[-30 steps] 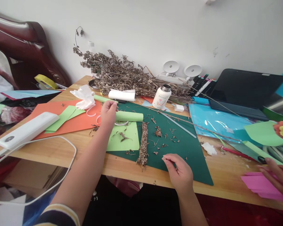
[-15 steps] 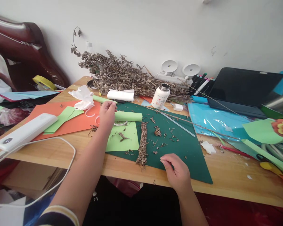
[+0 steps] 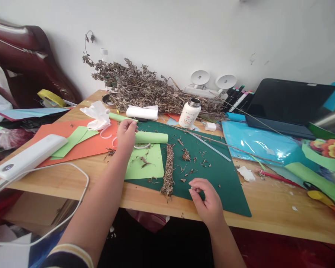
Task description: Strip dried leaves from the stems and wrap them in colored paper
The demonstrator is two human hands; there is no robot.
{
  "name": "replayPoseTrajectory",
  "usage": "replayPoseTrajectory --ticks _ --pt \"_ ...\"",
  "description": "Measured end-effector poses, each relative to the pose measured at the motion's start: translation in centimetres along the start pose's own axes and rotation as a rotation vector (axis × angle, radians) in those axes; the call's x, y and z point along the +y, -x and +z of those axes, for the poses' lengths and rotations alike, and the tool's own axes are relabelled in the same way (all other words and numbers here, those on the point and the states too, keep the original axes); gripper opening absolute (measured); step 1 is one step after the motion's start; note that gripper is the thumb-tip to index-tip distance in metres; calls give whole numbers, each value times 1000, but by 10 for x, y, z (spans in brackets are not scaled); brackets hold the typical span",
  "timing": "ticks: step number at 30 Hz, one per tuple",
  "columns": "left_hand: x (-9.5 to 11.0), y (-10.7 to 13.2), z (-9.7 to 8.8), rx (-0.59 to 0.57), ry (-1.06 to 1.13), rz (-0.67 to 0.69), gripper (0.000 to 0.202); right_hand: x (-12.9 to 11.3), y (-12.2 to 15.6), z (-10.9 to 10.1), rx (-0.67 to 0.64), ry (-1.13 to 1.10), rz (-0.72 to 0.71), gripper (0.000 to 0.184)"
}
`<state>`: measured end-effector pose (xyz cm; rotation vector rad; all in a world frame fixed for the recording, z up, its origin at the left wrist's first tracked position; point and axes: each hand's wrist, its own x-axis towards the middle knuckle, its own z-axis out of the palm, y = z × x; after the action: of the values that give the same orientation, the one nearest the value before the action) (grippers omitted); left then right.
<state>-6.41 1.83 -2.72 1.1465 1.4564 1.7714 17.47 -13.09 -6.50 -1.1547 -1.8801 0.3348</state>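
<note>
Layout about the dried-leaf bundle (image 3: 168,171) on the green mat (image 3: 234,201)

At the near edge, the wooden table (image 3: 267,219) supports the mat. The right hand (image 3: 205,201) is positioned over the mat's near edge, to the right of the bundle and apart from it. Its fingers are curled, with thumb and forefinger nearly closed on a small fragment (image 3: 193,188) at the tips.

The dried-leaf bundle lies flat, its length running from near to far, between the two hands. Its near end reaches the mat's near edge. Immediately left of it lies a light green sheet (image 3: 156,170) bearing loose leaf scraps; to its right, a leaf clump (image 3: 186,155) and smaller pieces are scattered on the mat.

The left hand (image 3: 127,134) is located farther off, at the left end of the green paper roll (image 3: 156,138). Its fingers are folded in, with the thumb against them; whether they grip anything cannot be determined.

Beyond the roll, a white bottle (image 3: 189,113) stands upright and uncapped. At the far side, a heap of dried plants (image 3: 142,87) extends along the wall (image 3: 167,29), with a dark screen (image 3: 290,104) to the far right.
</note>
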Motion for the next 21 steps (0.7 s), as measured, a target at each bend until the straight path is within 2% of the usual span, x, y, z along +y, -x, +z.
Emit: replayPoseTrajectory --ticks 9,14,21 --pt "1 0 0 -4 8 -7 12 -2 -2 0 29 29 1 11" --pt "0 0 0 -4 5 0 13 -3 -2 -2 3 52 -20 11" --pt "1 0 1 -1 6 -8 12 -5 -1 -5 -53 -49 -53 16"
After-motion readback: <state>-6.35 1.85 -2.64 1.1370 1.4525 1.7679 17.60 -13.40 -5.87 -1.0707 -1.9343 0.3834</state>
